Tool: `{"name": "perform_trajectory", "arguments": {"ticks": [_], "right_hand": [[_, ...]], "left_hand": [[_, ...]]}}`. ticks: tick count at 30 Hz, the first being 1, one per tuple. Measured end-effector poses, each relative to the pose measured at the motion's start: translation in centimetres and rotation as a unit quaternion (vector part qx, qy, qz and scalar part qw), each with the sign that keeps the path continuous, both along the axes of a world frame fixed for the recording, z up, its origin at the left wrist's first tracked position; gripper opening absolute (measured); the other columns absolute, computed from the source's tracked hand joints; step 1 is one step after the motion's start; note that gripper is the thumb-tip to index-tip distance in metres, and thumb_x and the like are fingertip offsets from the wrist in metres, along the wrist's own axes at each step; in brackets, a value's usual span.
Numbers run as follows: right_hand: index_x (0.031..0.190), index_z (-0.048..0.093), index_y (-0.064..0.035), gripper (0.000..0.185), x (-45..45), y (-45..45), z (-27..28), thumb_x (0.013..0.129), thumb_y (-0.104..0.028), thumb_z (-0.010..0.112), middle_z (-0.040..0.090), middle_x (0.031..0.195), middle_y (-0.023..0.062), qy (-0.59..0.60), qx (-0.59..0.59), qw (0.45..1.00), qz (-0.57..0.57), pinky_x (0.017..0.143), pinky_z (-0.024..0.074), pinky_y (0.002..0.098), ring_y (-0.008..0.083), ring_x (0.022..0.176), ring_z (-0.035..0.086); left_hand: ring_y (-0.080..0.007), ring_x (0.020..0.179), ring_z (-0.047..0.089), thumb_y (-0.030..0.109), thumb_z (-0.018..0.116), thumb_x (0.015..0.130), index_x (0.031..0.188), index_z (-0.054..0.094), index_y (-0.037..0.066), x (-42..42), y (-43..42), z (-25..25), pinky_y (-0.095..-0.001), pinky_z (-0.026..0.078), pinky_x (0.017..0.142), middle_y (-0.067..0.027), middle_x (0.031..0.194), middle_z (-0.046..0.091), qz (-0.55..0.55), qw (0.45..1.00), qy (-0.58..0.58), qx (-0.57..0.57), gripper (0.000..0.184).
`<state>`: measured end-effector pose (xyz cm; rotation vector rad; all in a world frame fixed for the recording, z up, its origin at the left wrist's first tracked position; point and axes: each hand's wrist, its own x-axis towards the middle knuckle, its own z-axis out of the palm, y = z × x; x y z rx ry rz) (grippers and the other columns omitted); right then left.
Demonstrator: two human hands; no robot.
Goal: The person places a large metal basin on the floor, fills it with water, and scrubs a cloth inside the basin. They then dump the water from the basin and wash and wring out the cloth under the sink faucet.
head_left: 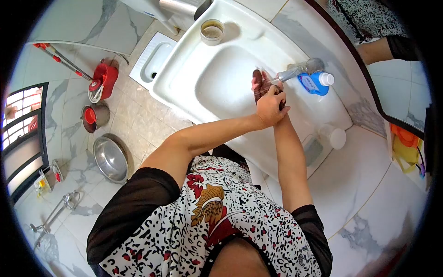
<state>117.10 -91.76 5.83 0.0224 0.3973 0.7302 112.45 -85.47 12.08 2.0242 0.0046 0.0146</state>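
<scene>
A dark brown object (258, 85), its kind unclear, is over the sink basin (221, 87) beneath the tap (291, 72). My right hand (265, 76) is mostly hidden behind it, with pink fingertips showing along its edge, and seems to hold it from below. My left hand (269, 109) lies over the lower part, fingers curled and pressed against it. Clear water appears to run from the tap onto the hands and the object.
A blue bottle with a white cap (314, 83) stands beside the tap. A round cup (212, 32) sits on the far rim, a white-lidded jar (337, 138) on the near right. Left on the floor are a steel basin (110, 158), buckets (96, 118) and a squat toilet (154, 57).
</scene>
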Motion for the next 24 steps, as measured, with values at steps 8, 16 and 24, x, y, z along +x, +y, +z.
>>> {"name": "perform_trajectory", "arguments": {"ticks": [8,16,24], "right_hand": [[0.109,0.05,-0.0123,0.034,1.1,2.7,-0.6,0.091,-0.036,0.034,0.054,0.106,0.0057,0.001,-0.348,0.937,0.025,0.088,0.0406,0.0323,0.0177,0.102,0.049],[0.109,0.049,-0.01,0.035,1.8,-0.1,-6.1,0.093,-0.035,0.031,0.055,0.106,0.0048,-0.062,-0.158,0.985,0.016,0.085,0.0439,0.0351,0.0195,0.099,0.053],[0.104,0.052,-0.009,0.03,1.1,1.5,-0.3,0.09,-0.032,0.041,0.057,0.103,0.0051,0.036,-0.396,0.917,0.038,0.081,0.0478,0.0357,0.021,0.094,0.057]], "left_hand": [[-0.0318,0.062,0.06,0.027,0.058,0.073,0.07,0.066,0.004,7.2,3.9,-4.4,-0.0377,0.049,0.06,-0.0167,0.068,0.062,0.127,0.977,0.162,0.058,0.025],[-0.0354,0.063,0.057,0.023,0.055,0.071,0.066,0.061,0.002,3.5,0.7,-2.2,-0.0401,0.047,0.061,-0.0175,0.068,0.059,0.078,0.996,0.021,0.033,0.022],[-0.0322,0.076,0.059,0.044,0.051,0.077,0.078,0.065,0.005,6.4,4.8,-4.9,-0.0391,0.048,0.067,-0.0152,0.085,0.062,0.061,0.987,0.129,0.078,0.042]]}}
